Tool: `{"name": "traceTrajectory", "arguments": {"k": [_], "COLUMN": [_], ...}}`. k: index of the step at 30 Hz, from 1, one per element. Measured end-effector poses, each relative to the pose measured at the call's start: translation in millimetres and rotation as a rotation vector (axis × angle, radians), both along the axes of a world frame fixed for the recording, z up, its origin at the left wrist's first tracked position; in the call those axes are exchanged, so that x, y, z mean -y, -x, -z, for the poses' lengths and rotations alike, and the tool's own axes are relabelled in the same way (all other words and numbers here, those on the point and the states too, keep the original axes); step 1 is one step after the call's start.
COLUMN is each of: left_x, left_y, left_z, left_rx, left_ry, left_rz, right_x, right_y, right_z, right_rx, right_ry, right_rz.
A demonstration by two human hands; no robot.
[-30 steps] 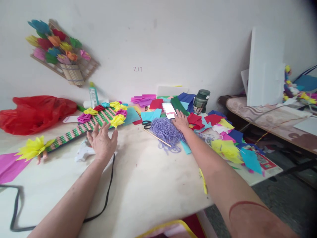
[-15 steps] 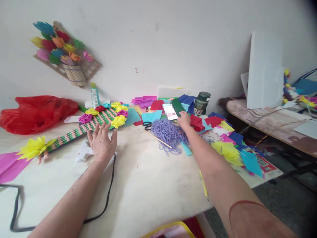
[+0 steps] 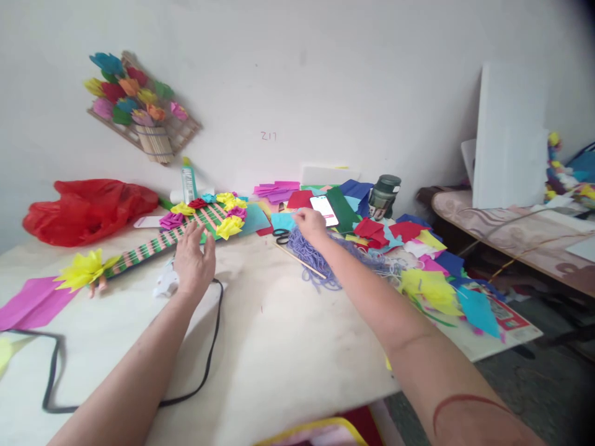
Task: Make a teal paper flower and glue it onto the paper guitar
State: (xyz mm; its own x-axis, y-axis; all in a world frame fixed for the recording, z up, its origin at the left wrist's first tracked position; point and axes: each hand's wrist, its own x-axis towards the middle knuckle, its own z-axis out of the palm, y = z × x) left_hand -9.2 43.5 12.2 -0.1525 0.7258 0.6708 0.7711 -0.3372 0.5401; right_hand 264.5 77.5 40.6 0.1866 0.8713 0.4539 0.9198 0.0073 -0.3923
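Observation:
My left hand (image 3: 193,260) hovers with fingers spread, open, just above a white glue gun (image 3: 166,282) and at the near edge of a green-and-pink striped mat (image 3: 153,248) trimmed with paper flowers. My right hand (image 3: 310,224) reaches over a heap of purple yarn (image 3: 320,257), its fingers stretched out and holding nothing, right beside a phone (image 3: 324,209) with a lit screen. Black scissors (image 3: 280,236) and a thin wooden stick (image 3: 297,260) lie just left of that hand.
Coloured paper pieces (image 3: 413,238) cover the table's right side, with a dark green jar (image 3: 385,193) behind them. A red plastic bag (image 3: 88,207) sits far left. A black cord (image 3: 207,365) loops over the table (image 3: 279,347). White boards (image 3: 509,136) stand on a bench at the right.
My right hand slid left from the red and green papers past the phone to the yarn's far-left side. My left hand stayed near the glue gun while the view shifted slightly.

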Motion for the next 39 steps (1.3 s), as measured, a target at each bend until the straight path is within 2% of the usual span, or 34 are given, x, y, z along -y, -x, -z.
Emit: {"name": "traceTrajectory", "arguments": {"k": [2,7,15,20,25,28,33,39], "left_x": [-1,-2,6,9,14,13,8,7], "left_y": [4,14,5,6,18,27,38,55], "left_z": [-6.8,-17.3,-1.0,2.3,2.7,5.3,7.2,4.8], "left_rx": [0.03,0.028,-0.024,-0.054,0.004,0.151,0.501,0.673], "left_ry": [0.002,0.013,0.065,0.114,0.13,0.098,-0.069,-0.155], "left_rz": [-0.022,-0.083,-0.12,-0.13,-0.12,-0.144,-0.145,-0.185], "right_x": [10,28,31,32,36,38,42,50], "right_y": [28,83,137,151,154,152,155,169], "right_z": [-0.2,0.8,6.1,14.8,26.2,31.7,38.3,43.0], "right_rx": [-0.001,0.031,0.005,-0.055,-0.065,-0.018,0.056,0.171], "right_ry": [-0.008,0.021,0.083,0.114,0.064,0.028,0.014,-0.01], "right_rz": [-0.101,-0.24,-0.347,-0.376,-0.445,-0.494,-0.54,-0.655]}}
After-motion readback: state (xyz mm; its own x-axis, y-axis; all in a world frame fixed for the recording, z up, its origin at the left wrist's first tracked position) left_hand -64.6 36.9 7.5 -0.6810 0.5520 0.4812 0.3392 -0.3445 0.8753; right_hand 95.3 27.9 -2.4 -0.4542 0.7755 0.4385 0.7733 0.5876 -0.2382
